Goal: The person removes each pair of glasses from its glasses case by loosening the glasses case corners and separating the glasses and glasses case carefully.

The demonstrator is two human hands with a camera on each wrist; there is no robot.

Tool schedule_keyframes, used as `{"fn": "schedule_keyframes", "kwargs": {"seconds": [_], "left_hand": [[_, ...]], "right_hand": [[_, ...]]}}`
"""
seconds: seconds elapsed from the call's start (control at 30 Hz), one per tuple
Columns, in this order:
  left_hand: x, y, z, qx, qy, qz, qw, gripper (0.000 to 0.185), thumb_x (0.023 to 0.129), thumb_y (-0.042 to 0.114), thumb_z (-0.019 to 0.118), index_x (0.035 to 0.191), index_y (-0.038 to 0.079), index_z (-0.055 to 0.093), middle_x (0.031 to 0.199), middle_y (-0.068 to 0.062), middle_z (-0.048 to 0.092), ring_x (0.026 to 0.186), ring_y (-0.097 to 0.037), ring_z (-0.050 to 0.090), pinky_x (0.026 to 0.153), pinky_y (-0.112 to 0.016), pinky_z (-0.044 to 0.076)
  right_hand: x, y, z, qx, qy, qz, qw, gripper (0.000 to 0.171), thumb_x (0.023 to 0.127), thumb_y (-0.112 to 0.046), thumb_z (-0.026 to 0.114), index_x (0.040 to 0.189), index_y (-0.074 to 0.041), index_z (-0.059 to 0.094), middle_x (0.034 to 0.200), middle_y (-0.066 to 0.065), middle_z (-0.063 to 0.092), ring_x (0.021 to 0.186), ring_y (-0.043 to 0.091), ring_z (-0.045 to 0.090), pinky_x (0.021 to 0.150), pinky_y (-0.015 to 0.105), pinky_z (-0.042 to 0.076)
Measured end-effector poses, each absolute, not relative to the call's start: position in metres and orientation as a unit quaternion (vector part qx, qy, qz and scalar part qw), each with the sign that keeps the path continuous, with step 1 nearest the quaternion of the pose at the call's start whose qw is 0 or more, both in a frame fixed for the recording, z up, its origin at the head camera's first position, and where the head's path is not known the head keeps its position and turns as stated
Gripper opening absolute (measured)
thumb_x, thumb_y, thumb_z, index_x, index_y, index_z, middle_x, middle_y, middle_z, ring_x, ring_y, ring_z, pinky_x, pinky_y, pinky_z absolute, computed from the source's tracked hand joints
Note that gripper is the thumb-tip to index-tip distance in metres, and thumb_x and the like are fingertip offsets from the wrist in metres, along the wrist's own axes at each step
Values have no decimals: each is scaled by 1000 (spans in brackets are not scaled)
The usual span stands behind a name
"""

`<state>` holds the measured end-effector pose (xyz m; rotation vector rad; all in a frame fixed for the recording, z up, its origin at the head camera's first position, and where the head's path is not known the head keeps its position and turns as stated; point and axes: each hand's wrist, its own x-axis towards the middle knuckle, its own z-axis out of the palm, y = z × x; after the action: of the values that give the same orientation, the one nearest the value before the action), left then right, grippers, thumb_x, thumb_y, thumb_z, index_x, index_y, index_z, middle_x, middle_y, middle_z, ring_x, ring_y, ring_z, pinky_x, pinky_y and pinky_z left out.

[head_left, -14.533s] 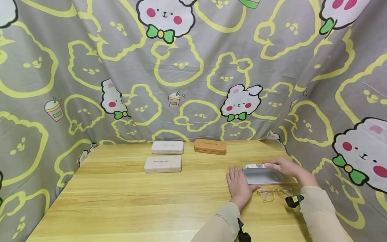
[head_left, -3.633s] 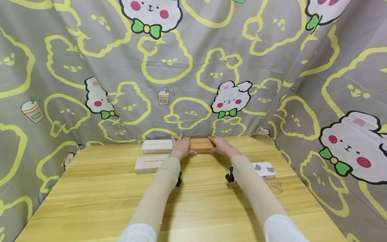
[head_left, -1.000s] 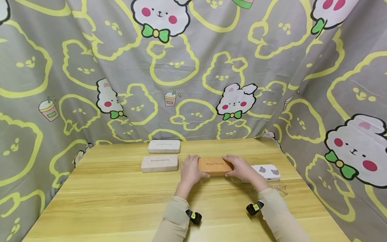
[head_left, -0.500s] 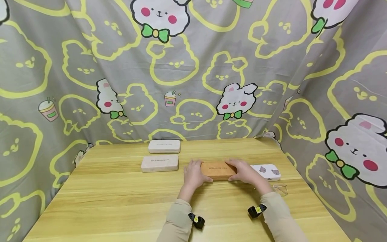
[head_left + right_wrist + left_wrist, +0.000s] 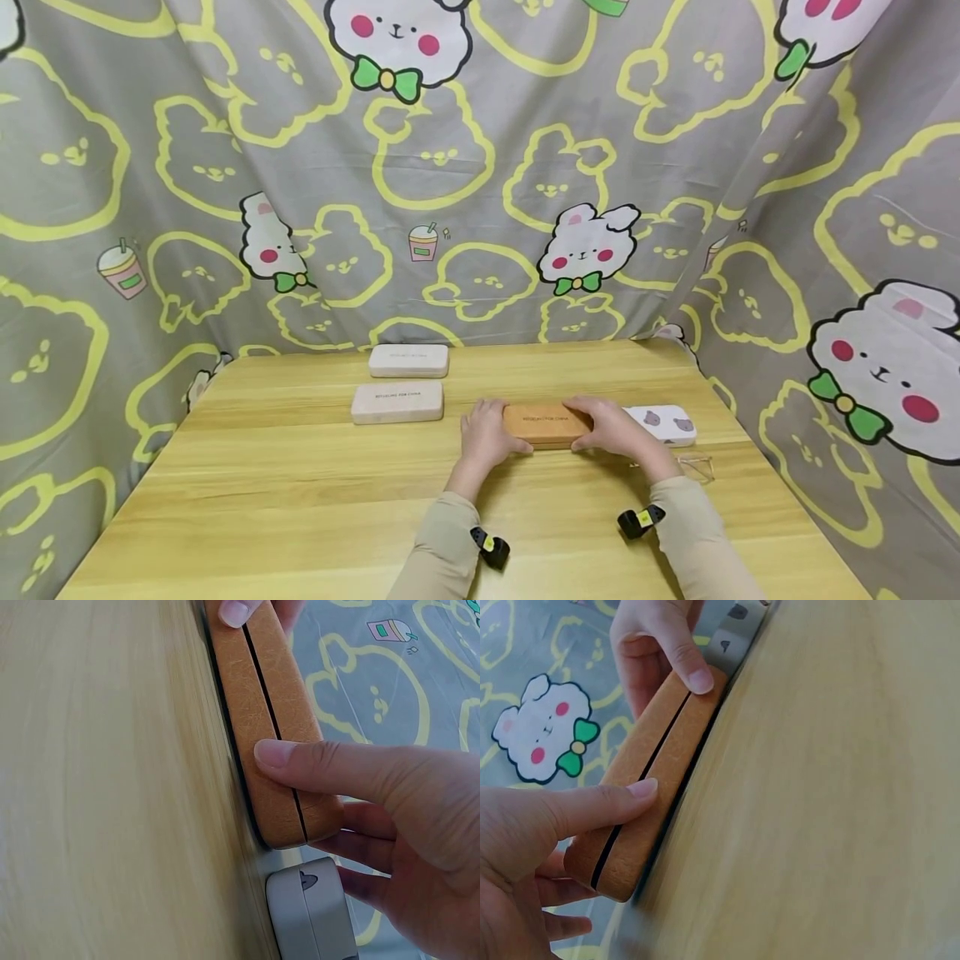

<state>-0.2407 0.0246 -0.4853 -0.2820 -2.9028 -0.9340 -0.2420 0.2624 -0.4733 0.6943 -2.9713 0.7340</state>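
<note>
An orange-brown glasses case (image 5: 546, 423) lies closed on the wooden table (image 5: 300, 500), right of centre. My left hand (image 5: 486, 435) grips its left end, thumb on the near side (image 5: 604, 810). My right hand (image 5: 611, 429) grips the right end, thumb across the front seam (image 5: 300, 761). The case (image 5: 656, 780) shows a dark seam along its side in the left wrist view, and the case (image 5: 262, 712) reads the same in the right wrist view. Just right of my right hand sits a white case with bear prints (image 5: 663, 423), with the white case (image 5: 311, 919) also at the right wrist view's bottom.
Two beige cases lie at the back left: one (image 5: 397, 402) nearer, one (image 5: 408, 360) behind it. Thin-framed glasses (image 5: 693, 467) rest by the right edge. A grey cartoon-print curtain (image 5: 480, 167) encloses the table on three sides.
Both hands have drawn the orange case from the back of the table toward me, and over the last second a little further near and right. Earlier the hands were at the white bear case.
</note>
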Motion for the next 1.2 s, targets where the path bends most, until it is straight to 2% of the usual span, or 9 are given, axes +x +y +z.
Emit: {"fn": "schedule_keyframes", "kwargs": {"seconds": [0.27, 0.73, 1.0, 1.2], "left_hand": [[-240, 29, -486, -91, -949, -298, 38, 87, 57, 40, 93, 129, 7, 59, 135, -13, 59, 137, -38, 43, 111, -68, 27], [-235, 34, -485, -83, -950, -298, 32, 86, 58, 39, 93, 130, 9, 58, 136, -11, 59, 138, -35, 43, 112, -67, 26], [-232, 37, -486, -82, -949, -302, 21, 88, 59, 38, 93, 132, 9, 55, 135, -11, 59, 137, -34, 44, 112, -67, 26], [-231, 36, -486, -85, -946, -312, 1, 92, 62, 39, 92, 137, 8, 50, 137, -12, 57, 135, -35, 44, 112, -67, 25]], "right_hand": [[-240, 265, -471, 205, -949, 240, -11, 74, 72, -19, 86, 137, -1, 53, 136, 20, 58, 125, 40, 54, 103, 55, 45], [-244, 273, -476, 215, -946, 244, -11, 77, 68, -20, 88, 135, -3, 55, 135, 18, 59, 124, 37, 55, 103, 53, 46], [-243, 275, -477, 231, -943, 240, -14, 78, 69, -20, 88, 136, -1, 53, 136, 21, 57, 125, 41, 53, 104, 56, 44], [-242, 274, -477, 230, -944, 237, -18, 79, 72, -22, 86, 139, -5, 51, 139, 24, 51, 128, 45, 47, 104, 60, 41]]}}
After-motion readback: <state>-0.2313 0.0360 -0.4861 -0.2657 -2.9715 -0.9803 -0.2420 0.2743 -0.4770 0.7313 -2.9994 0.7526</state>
